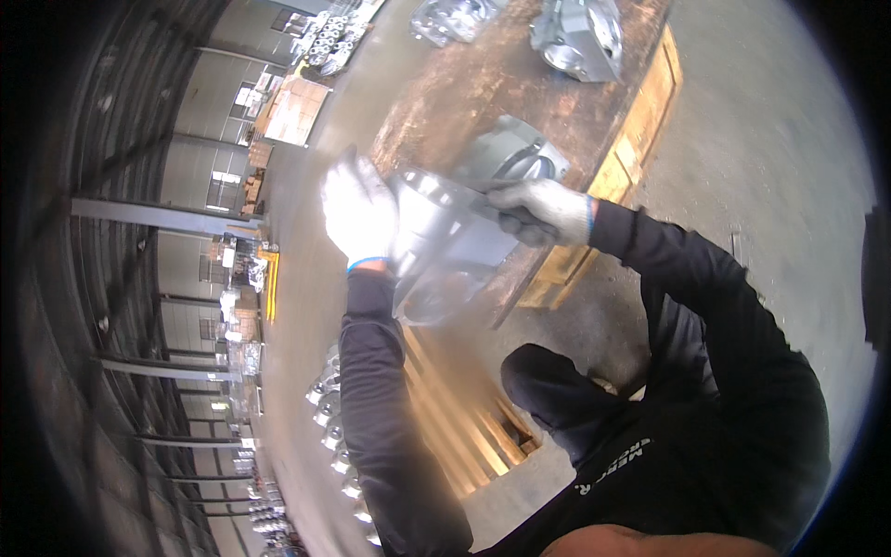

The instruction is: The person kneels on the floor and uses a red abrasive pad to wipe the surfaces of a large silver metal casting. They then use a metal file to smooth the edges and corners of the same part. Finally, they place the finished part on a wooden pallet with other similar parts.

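Observation:
A large silvery metal casting (436,237) stands tilted at the near end of a brown work table, smeared a little by motion. My left hand (360,212), in a white glove, grips its left edge, the fingers pointing away from me. On the other side my right hand (546,210), in a white glove with grey fingers, is closed close to the casting's upper right edge. Something thin and dark shows at its fingertips, too blurred to name. Just behind lies a second metal casting (515,148) on the table.
More castings, one at the far right (577,39) and one at the far left (455,19), lie on the wooden table (464,88). A wooden pallet (455,408) sits on the floor below. Rows of metal parts (334,418) stand left of my left arm.

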Demonstrator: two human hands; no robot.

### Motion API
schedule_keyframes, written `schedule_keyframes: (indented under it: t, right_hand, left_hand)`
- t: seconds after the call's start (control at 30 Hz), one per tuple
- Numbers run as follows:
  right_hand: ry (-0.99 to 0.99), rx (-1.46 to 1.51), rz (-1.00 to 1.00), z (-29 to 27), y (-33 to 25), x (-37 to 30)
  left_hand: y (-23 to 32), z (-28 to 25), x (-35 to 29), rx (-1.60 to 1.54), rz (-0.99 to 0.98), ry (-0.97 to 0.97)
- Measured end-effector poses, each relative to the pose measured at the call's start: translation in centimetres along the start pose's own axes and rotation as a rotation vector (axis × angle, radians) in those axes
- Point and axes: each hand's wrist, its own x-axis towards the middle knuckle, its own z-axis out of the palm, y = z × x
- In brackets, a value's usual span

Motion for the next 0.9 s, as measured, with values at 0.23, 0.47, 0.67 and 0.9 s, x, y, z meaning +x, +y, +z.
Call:
schedule_keyframes:
  t: [0.23, 0.47, 0.67, 0.9]
  right_hand:
    - [-0.117, -0.331, -0.061, -1.7, -1.0, 1.9]
    - [-0.074, -0.947, -0.44, 2.2, -4.6, 0.0]
    - [-0.057, -1.106, -0.499, 2.2, -5.1, -0.6]
    - [-0.071, -1.231, -0.658, 2.0, -3.9, -0.7]
  left_hand:
    - [0.2, -0.4, 0.1, -0.068, -0.038, 0.06]
    - [0.3, -0.6, 0.0, -0.224, -0.153, 0.103]
    - [0.3, -0.8, 0.0, -0.256, -0.15, 0.209]
    - [0.2, -0.8, -0.2, -0.26, -0.139, 0.247]
